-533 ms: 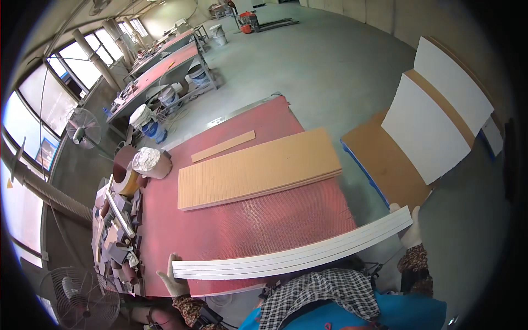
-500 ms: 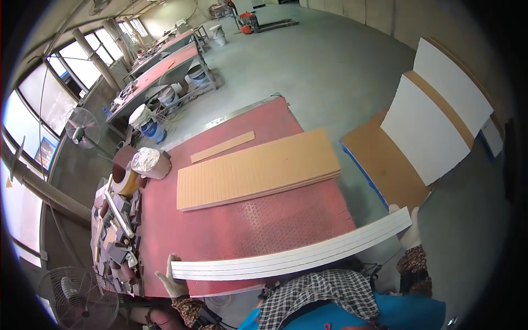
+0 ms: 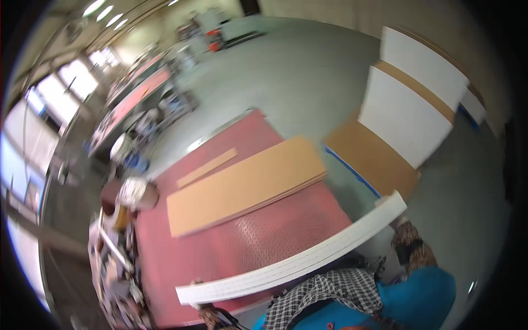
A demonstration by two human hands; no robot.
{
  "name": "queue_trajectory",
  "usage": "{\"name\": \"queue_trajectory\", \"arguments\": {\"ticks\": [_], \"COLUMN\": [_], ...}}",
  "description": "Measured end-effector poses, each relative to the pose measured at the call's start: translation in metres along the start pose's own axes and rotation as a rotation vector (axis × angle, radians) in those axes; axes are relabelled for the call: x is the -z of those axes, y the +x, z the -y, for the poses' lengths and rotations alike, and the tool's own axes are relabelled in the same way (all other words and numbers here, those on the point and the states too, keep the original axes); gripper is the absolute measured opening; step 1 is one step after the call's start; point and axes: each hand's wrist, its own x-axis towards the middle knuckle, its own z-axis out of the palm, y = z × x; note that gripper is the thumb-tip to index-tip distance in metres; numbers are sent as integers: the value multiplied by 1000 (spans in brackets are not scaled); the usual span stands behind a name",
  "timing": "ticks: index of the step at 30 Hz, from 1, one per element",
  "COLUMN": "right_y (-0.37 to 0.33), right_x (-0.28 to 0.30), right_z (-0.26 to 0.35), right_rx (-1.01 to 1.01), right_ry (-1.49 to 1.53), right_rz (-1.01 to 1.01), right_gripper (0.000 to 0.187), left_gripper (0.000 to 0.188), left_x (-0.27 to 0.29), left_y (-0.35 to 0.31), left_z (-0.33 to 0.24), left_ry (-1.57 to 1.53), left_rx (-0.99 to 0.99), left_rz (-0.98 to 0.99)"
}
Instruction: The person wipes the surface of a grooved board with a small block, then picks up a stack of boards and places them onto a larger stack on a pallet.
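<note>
A stack of several long, narrow white boards (image 3: 297, 265) spans the space in front of me, its right end higher in the picture than its left. My left hand (image 3: 196, 281) grips the left end, mostly hidden behind the boards, with fingertips at the top edge. At the other end my right hand (image 3: 400, 220) is closed around the boards, partly covered by them. Beyond the stack, tan grooved panels (image 3: 247, 184) lie piled on the red-topped table (image 3: 264, 242). A thin tan strip (image 3: 207, 168) rests behind them.
Sanding scraps and blocks (image 3: 118, 275) crowd the table's left side, near a foil-covered bucket (image 3: 137, 192). Large white panels (image 3: 407, 113) and a brown board (image 3: 371, 151) stand off to the right. Further worktables (image 3: 140, 96) and a red pallet jack (image 3: 214, 41) are farther back.
The boards now slant more, with the left end lower and the right end slightly higher. My left hand has gone from spread beside the end to mostly behind it. The whole view has shifted.
</note>
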Motion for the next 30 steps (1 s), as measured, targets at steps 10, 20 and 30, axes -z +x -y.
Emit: {"name": "queue_trajectory", "arguments": {"ticks": [10,20,30], "right_y": [-7,-16,-65], "right_x": [24,10,60], "right_z": [-22,-12,-64], "right_rx": [146,201,96], "right_ry": [-639,-972,-848], "right_rz": [-31,-179,-332], "right_gripper": [18,23,30], "left_gripper": [42,41,41], "left_x": [-89,-190,-223], "left_y": [55,139,170], "left_z": [36,6,41], "left_ry": [470,689,841], "left_rx": [66,49,31], "left_rz": [-80,167,226]}}
